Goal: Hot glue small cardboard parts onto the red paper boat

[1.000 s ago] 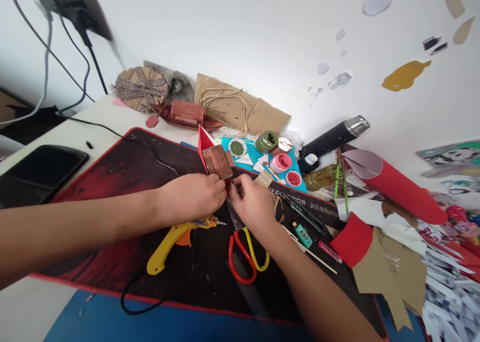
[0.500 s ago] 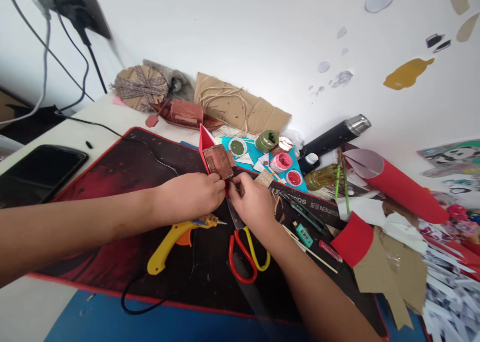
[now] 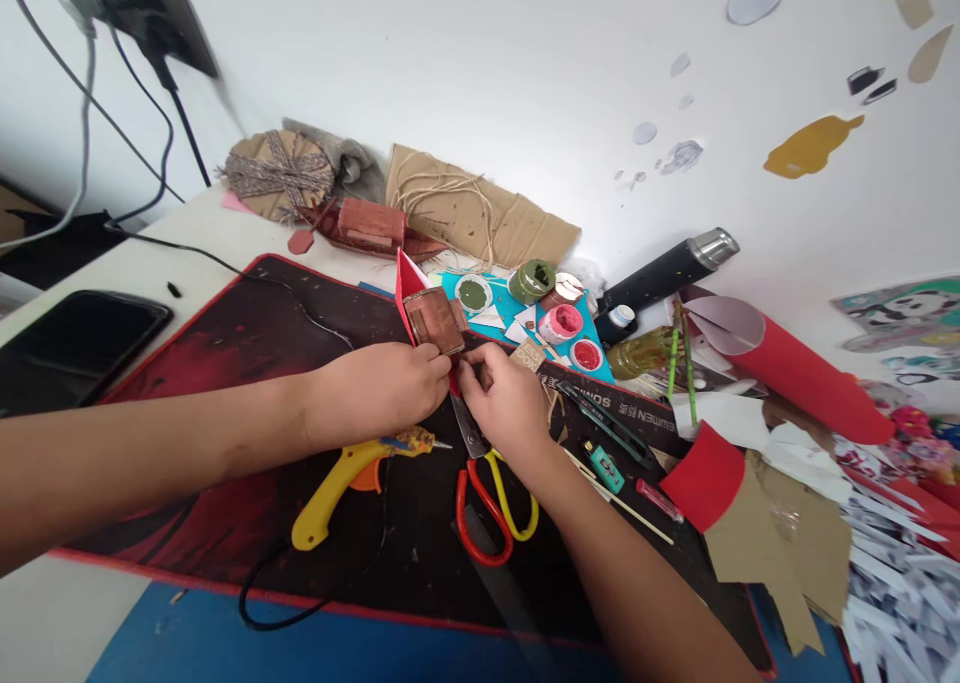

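In the middle of the mat, my left hand (image 3: pixel 390 391) is closed, its fingertips pinching the near edge of a small model boat. The boat has a brown-painted cabin (image 3: pixel 435 321) and a pointed red hull side (image 3: pixel 408 275) standing up at the far left. My right hand (image 3: pixel 504 398) is also closed, thumb and forefinger pinched at the boat's near right end. What lies between those right fingertips is mostly hidden. Under the hands are scissors (image 3: pixel 484 523) with one red and one yellow handle. A yellow glue gun (image 3: pixel 330 498) lies below my left wrist.
Open paint pots (image 3: pixel 561 323) stand on blue card behind the hands. A larger brown model boat (image 3: pixel 371 225) sits by the wall. To the right lie a cutter (image 3: pixel 611 426), a green lighter (image 3: pixel 604 466) and cardboard (image 3: pixel 780 533). A phone (image 3: pixel 86 343) is far left.
The camera view has shifted very slightly. Both hands stay at the model boat, with hardly any visible movement of the fingers.
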